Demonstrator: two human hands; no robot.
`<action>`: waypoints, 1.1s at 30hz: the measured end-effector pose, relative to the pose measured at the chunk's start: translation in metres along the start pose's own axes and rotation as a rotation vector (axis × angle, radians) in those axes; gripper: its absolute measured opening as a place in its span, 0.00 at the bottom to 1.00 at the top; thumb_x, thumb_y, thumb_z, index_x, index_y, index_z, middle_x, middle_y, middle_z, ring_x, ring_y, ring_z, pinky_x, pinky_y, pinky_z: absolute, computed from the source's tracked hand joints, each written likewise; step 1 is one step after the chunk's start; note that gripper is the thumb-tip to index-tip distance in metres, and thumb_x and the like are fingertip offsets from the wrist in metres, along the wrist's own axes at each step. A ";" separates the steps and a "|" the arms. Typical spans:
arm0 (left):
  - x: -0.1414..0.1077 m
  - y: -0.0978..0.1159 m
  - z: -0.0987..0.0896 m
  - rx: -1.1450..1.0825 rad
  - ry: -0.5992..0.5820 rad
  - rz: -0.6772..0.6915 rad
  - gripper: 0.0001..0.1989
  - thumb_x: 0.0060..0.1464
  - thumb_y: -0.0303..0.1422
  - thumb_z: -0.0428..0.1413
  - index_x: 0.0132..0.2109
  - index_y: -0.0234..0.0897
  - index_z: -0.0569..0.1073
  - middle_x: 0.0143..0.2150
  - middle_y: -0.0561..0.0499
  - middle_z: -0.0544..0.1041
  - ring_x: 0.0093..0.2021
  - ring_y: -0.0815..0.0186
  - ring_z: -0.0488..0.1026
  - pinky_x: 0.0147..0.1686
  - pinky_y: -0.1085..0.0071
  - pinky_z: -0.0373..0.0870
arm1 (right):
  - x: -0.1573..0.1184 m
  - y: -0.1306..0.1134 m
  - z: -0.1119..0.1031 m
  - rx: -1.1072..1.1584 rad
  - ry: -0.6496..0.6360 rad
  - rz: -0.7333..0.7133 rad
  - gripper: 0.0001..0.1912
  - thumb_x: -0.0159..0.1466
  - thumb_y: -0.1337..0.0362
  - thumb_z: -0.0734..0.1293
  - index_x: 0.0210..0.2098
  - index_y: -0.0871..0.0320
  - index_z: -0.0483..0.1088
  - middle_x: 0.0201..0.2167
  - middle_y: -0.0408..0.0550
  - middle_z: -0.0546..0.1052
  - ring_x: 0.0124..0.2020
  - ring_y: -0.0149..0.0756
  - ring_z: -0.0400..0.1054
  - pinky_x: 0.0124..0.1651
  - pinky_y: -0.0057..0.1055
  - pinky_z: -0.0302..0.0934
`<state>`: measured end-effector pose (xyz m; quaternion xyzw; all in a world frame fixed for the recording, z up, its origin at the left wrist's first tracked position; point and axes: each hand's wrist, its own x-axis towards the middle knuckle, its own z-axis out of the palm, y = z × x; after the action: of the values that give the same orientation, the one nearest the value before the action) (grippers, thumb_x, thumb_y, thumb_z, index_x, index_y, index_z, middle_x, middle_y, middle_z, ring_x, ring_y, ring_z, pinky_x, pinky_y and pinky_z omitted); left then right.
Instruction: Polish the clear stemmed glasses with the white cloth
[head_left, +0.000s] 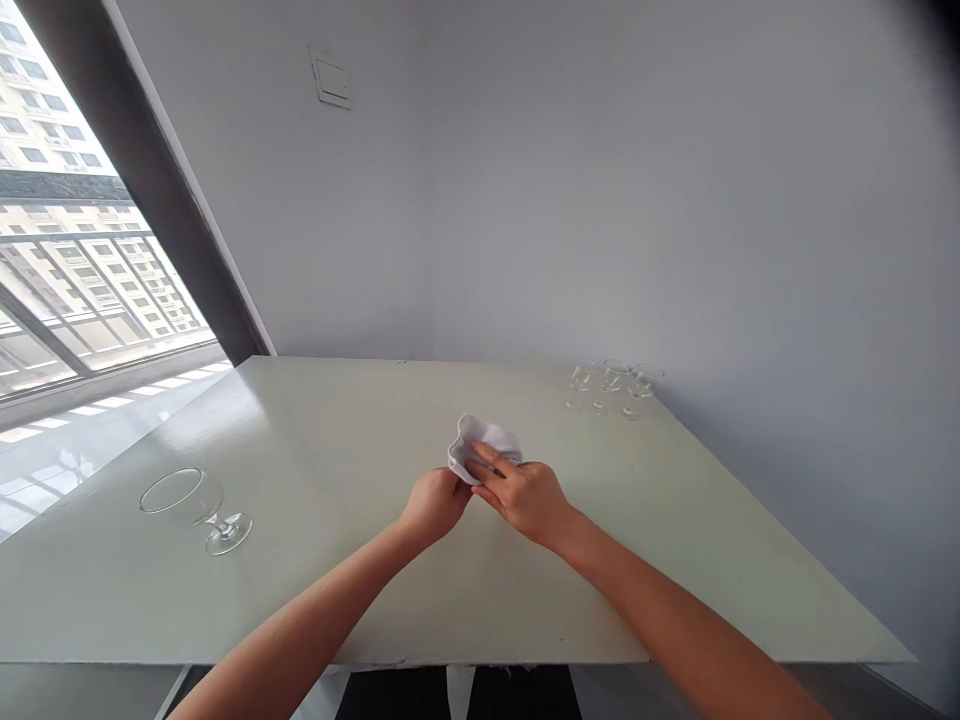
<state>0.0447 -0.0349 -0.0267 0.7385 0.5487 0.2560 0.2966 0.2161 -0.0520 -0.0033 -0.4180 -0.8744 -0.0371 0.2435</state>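
A white cloth is bunched up between my hands above the middle of the table. My right hand grips it from the right, with fingers pressed into its folds. Closed at the cloth's lower left edge is my left hand; its fingertips are hidden, and what they hold cannot be made out. Whether anything lies inside the cloth is also hidden. To the left stands a clear stemmed glass, apart from both hands.
Three more stemmed glasses stand together near the back right edge of the pale table. Grey walls rise behind and to the right. A window is at the left. The table's front edge is close to me.
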 end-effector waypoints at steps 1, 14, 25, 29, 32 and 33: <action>-0.001 0.001 -0.002 0.046 0.022 0.050 0.12 0.51 0.34 0.46 0.23 0.37 0.66 0.20 0.53 0.64 0.22 0.69 0.59 0.23 0.72 0.50 | 0.004 0.000 -0.004 -0.006 0.011 0.038 0.17 0.64 0.57 0.55 0.49 0.48 0.67 0.54 0.48 0.67 0.21 0.27 0.63 0.22 0.29 0.47; -0.003 0.001 0.009 -0.084 0.021 0.088 0.12 0.52 0.34 0.47 0.40 0.40 0.73 0.24 0.55 0.67 0.24 0.71 0.60 0.26 0.75 0.56 | 0.028 0.053 -0.004 1.303 0.157 0.832 0.21 0.53 0.47 0.64 0.19 0.59 0.61 0.13 0.35 0.52 0.14 0.22 0.44 0.16 0.24 0.36; 0.007 -0.015 0.032 -0.305 0.167 -0.129 0.14 0.52 0.36 0.45 0.43 0.38 0.70 0.25 0.54 0.66 0.26 0.69 0.63 0.27 0.75 0.60 | 0.025 0.023 0.037 1.673 0.464 0.830 0.16 0.52 0.53 0.67 0.22 0.58 0.61 0.15 0.37 0.63 0.15 0.25 0.58 0.19 0.24 0.53; 0.006 -0.010 0.026 -0.237 0.291 -0.037 0.15 0.54 0.33 0.44 0.47 0.38 0.68 0.34 0.49 0.69 0.33 0.66 0.66 0.36 0.70 0.63 | 0.026 0.002 0.047 1.703 0.309 0.817 0.18 0.52 0.51 0.66 0.22 0.58 0.60 0.13 0.36 0.63 0.12 0.23 0.55 0.16 0.23 0.48; 0.002 -0.009 0.026 -0.255 0.391 0.070 0.18 0.52 0.32 0.48 0.51 0.40 0.67 0.41 0.46 0.66 0.37 0.64 0.66 0.41 0.65 0.63 | 0.023 -0.008 0.057 1.711 0.147 0.834 0.20 0.52 0.48 0.66 0.21 0.58 0.59 0.09 0.34 0.58 0.10 0.21 0.49 0.15 0.22 0.43; 0.001 -0.009 0.028 -0.259 0.409 0.093 0.19 0.51 0.31 0.49 0.52 0.41 0.66 0.44 0.45 0.65 0.39 0.63 0.66 0.43 0.64 0.63 | 0.021 -0.009 0.060 1.717 0.115 0.833 0.21 0.52 0.48 0.66 0.21 0.58 0.59 0.08 0.33 0.57 0.10 0.21 0.48 0.15 0.22 0.42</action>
<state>0.0582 -0.0362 -0.0525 0.6517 0.5253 0.4818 0.2592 0.1743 -0.0267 -0.0450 -0.3720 -0.3707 0.6862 0.5033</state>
